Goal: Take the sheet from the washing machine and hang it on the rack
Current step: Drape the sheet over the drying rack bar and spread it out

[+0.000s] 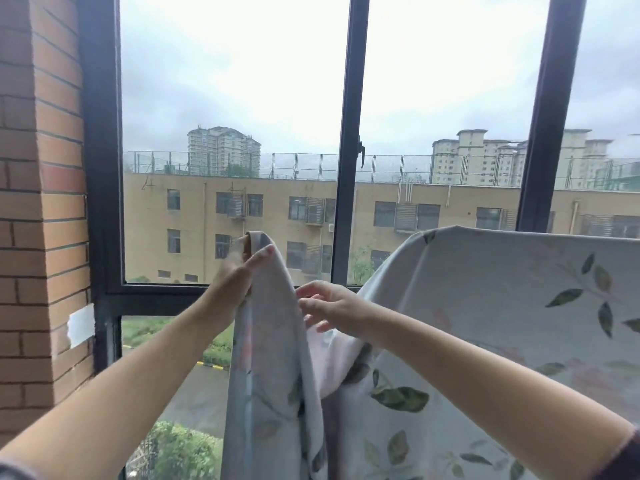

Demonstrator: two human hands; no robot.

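Note:
A pale blue sheet (485, 306) printed with green leaves is draped over a rail at the right; the rack itself is hidden under the cloth. My left hand (239, 268) pinches a corner of the sheet and holds it up in front of the window, so a long fold hangs down from it. Just to the right, my right hand (329, 308) hovers with spread, relaxed fingers close to the sheet's inner fold. Whether its fingertips touch the cloth is unclear. The washing machine is out of sight.
A dark-framed window (346, 168) with a handle (361, 152) fills the view straight ahead. A brick wall (41, 202) stands close on the left, with a white patch (81, 325) stuck on it. Outside are buildings and greenery below.

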